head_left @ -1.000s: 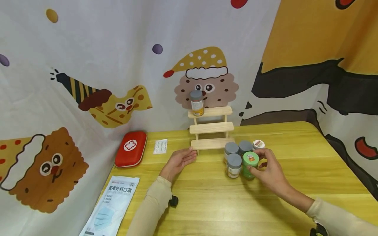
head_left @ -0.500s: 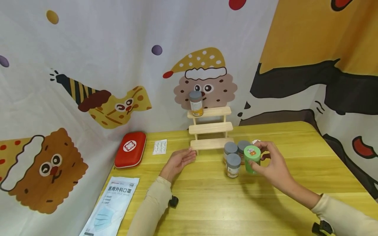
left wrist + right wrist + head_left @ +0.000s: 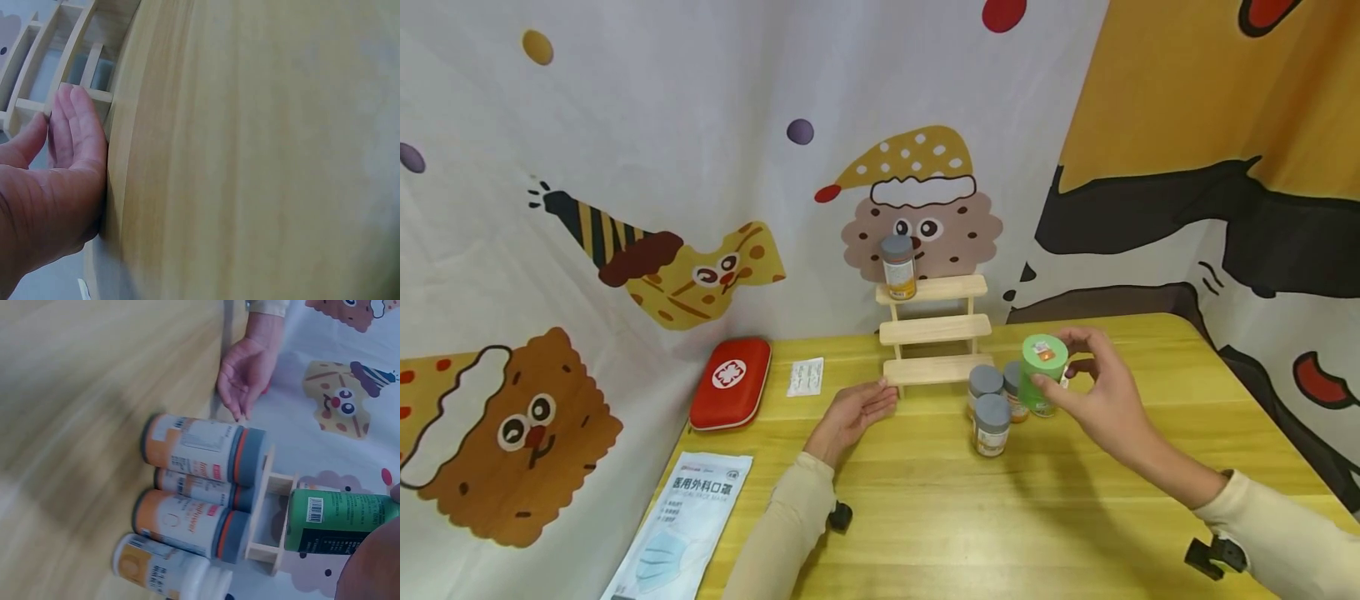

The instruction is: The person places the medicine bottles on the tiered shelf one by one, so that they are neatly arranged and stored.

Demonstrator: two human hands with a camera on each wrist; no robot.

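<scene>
My right hand (image 3: pixel 1105 400) grips a green pill bottle (image 3: pixel 1043 354) between thumb and fingers, raised above the table. The right wrist view shows the green bottle's barcode side; only part of that hand appears. My left hand (image 3: pixel 853 417) has its fingers extended, touching the left end of the lowest step of a three-step wooden shelf (image 3: pixel 934 329). A grey-capped bottle (image 3: pixel 898 267) stands on its top step. Three more grey-capped bottles (image 3: pixel 992 425) are grouped at the shelf's right front. Beside them, a white-capped bottle (image 3: pixel 159 565) shows in the right wrist view, mostly hidden in the head view.
A red first-aid case (image 3: pixel 730 383) lies at the table's left, with a small white printed packet (image 3: pixel 806 377) beside it. Nearer me lies a face mask package (image 3: pixel 681 525). A cartoon-printed cloth (image 3: pixel 737 125) hangs behind the wooden table (image 3: pixel 925 517).
My right hand has lifted the green pill bottle from beside the grey-capped bottles, up and away from me. The left hand stays at the shelf.
</scene>
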